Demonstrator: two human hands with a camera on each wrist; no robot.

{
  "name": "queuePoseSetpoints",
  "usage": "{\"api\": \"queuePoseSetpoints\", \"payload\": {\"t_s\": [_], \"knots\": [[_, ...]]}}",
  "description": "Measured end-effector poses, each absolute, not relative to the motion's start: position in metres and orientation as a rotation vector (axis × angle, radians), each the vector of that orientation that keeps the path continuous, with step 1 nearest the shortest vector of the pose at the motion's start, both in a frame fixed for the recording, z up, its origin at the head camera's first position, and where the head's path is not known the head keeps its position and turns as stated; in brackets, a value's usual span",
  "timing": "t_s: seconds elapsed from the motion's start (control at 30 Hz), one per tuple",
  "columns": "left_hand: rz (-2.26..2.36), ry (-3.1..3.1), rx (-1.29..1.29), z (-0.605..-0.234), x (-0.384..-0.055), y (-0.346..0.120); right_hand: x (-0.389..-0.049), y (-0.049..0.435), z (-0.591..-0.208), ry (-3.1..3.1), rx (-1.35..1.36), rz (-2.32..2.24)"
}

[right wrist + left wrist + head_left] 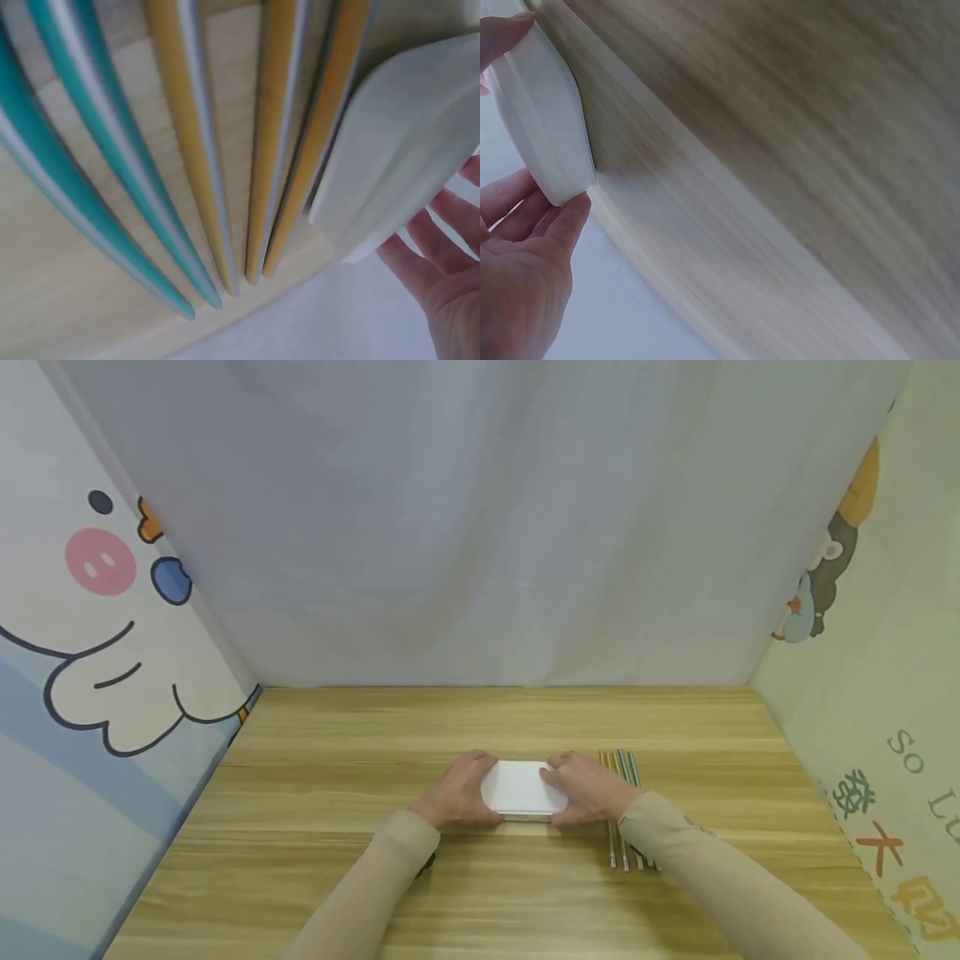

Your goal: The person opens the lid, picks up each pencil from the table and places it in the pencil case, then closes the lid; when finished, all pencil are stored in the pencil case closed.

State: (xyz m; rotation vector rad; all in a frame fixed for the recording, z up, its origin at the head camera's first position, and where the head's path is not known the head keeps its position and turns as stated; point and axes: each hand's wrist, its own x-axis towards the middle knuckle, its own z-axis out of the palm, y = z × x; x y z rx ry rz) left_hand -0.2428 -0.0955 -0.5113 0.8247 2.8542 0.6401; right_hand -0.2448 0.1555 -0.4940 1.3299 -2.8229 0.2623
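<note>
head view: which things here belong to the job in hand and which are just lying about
In the job:
white box, held between both hands
left hand
right hand

Seemingly just lying about:
yellow sticks, unheld, to the right of the box
teal sticks, beside the yellow ones, also unheld

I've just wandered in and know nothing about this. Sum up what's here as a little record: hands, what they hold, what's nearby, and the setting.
Left hand: left hand grips the box's left end
Right hand: right hand grips its right end
Held: white box
Nearby: three yellow sticks and two teal sticks, side by side, right of the box
Surface: wood-grain table
Behind: pale curtain
</note>
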Motion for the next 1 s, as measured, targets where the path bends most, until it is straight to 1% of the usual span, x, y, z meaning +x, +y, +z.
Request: {"api": "queuePoseSetpoints", "payload": {"t_s": [0.47,0.73,1.0], "knots": [[0.677,2.842,0.755,-0.511,-0.242,-0.098,-0.248,0.158,-0.483,-2.898,1.350,0.375],[0.727,2.852,0.694,-0.512,-0.241,-0.099,-0.251,0.164,-0.482,-2.907,1.371,0.448],[0.778,2.882,0.695,-0.519,-0.240,-0.101,-0.251,0.170,-0.485,-2.937,1.367,0.573]]}}
